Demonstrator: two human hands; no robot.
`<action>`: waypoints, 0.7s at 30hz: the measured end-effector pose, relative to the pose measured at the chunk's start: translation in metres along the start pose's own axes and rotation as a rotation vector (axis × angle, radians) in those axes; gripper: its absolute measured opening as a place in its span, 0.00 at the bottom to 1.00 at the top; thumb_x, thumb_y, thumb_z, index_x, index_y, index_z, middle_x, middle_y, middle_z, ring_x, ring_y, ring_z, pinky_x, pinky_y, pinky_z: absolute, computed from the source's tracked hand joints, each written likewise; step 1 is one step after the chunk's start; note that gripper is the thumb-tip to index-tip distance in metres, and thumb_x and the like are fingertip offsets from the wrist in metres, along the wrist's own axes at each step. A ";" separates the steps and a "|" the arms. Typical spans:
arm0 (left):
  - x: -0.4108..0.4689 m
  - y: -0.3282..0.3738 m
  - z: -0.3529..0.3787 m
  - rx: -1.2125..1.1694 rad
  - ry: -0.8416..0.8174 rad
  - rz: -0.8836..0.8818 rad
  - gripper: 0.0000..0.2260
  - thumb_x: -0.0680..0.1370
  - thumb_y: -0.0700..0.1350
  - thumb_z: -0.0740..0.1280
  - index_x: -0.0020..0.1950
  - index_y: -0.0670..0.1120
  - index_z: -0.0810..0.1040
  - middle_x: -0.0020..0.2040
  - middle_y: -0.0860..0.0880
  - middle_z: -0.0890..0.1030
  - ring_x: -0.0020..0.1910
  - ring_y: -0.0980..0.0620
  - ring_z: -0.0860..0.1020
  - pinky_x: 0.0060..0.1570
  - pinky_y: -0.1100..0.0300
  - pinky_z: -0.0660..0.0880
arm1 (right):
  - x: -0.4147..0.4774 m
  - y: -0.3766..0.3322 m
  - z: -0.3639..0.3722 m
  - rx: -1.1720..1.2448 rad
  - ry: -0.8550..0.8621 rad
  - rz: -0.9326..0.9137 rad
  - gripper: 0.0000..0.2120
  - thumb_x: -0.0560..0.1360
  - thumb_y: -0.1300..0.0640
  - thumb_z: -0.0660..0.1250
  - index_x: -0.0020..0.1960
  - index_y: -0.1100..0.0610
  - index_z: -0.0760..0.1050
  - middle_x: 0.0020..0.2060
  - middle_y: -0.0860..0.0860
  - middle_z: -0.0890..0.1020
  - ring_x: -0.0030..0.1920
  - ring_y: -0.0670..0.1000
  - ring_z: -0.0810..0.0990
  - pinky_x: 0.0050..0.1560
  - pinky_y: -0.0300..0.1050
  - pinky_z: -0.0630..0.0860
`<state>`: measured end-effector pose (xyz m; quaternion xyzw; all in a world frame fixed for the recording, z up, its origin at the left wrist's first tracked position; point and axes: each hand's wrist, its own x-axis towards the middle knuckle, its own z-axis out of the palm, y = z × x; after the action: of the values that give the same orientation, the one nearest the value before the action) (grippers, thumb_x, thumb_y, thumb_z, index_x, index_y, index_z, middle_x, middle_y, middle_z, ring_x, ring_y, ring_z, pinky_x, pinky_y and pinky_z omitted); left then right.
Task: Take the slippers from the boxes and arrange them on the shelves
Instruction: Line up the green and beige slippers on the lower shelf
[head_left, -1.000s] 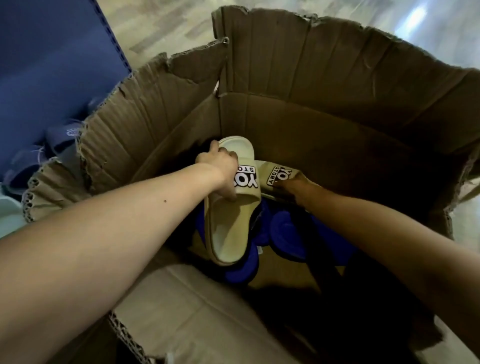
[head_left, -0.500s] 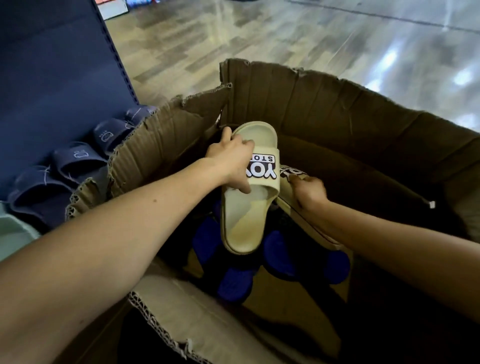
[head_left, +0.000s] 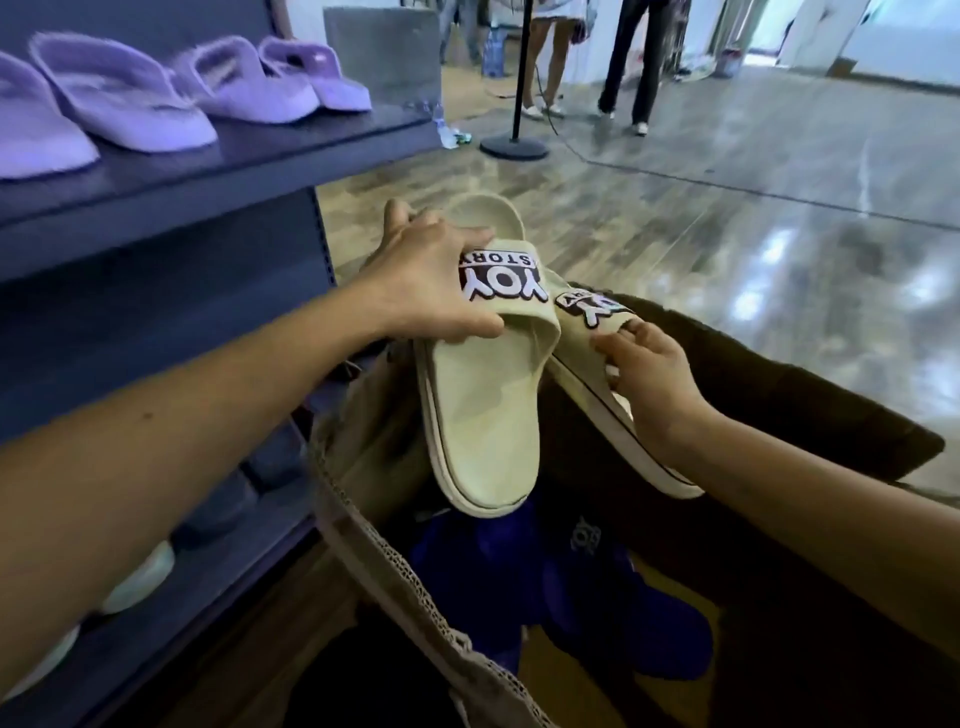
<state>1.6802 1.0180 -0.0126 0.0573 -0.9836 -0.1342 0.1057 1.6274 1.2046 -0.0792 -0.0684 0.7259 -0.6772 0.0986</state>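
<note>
My left hand (head_left: 423, 280) grips one beige slipper (head_left: 483, 410) by its printed strap, above the open cardboard box (head_left: 779, 395). My right hand (head_left: 649, 379) grips the second beige slipper (head_left: 587, 364) at its strap, just right of the first and partly behind it. Both slippers are lifted clear of the box, toes pointing away from me. Several dark blue slippers (head_left: 571, 587) lie in the bottom of the box. The dark shelf unit (head_left: 218, 171) stands to the left.
Several purple fuzzy slippers (head_left: 171, 88) line the upper shelf. Pale slippers (head_left: 140, 577) show on the lowest shelf at the left. Two people's legs (head_left: 628, 67) and a black pole stand (head_left: 514, 145) are on the glossy floor farther back.
Both hands have raised the beige slippers up out of the box. The camera has tilted up, bringing the upper shelf and the far floor into view.
</note>
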 end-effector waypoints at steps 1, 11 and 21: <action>-0.008 -0.006 -0.018 0.001 0.036 0.000 0.45 0.55 0.61 0.64 0.73 0.54 0.64 0.55 0.47 0.70 0.58 0.47 0.61 0.59 0.59 0.61 | -0.005 -0.012 0.006 -0.005 -0.061 -0.046 0.10 0.76 0.66 0.61 0.44 0.52 0.74 0.40 0.45 0.81 0.41 0.42 0.79 0.44 0.36 0.73; -0.147 -0.111 -0.091 0.031 -0.047 -0.169 0.49 0.47 0.66 0.58 0.69 0.58 0.68 0.52 0.55 0.75 0.54 0.52 0.66 0.52 0.64 0.61 | -0.059 -0.059 0.110 -0.557 -0.588 -0.384 0.11 0.74 0.61 0.67 0.56 0.57 0.73 0.48 0.50 0.82 0.53 0.51 0.80 0.61 0.54 0.73; -0.305 -0.224 -0.074 0.034 0.067 -0.613 0.51 0.47 0.65 0.57 0.73 0.58 0.62 0.65 0.53 0.70 0.61 0.50 0.60 0.60 0.63 0.59 | -0.132 -0.007 0.279 -0.771 -0.912 -0.638 0.14 0.68 0.48 0.62 0.50 0.54 0.71 0.46 0.47 0.82 0.49 0.49 0.80 0.54 0.53 0.77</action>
<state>2.0115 0.8282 -0.0631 0.3575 -0.9185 -0.1416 0.0918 1.8208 0.9643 -0.0832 -0.5884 0.7457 -0.2694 0.1588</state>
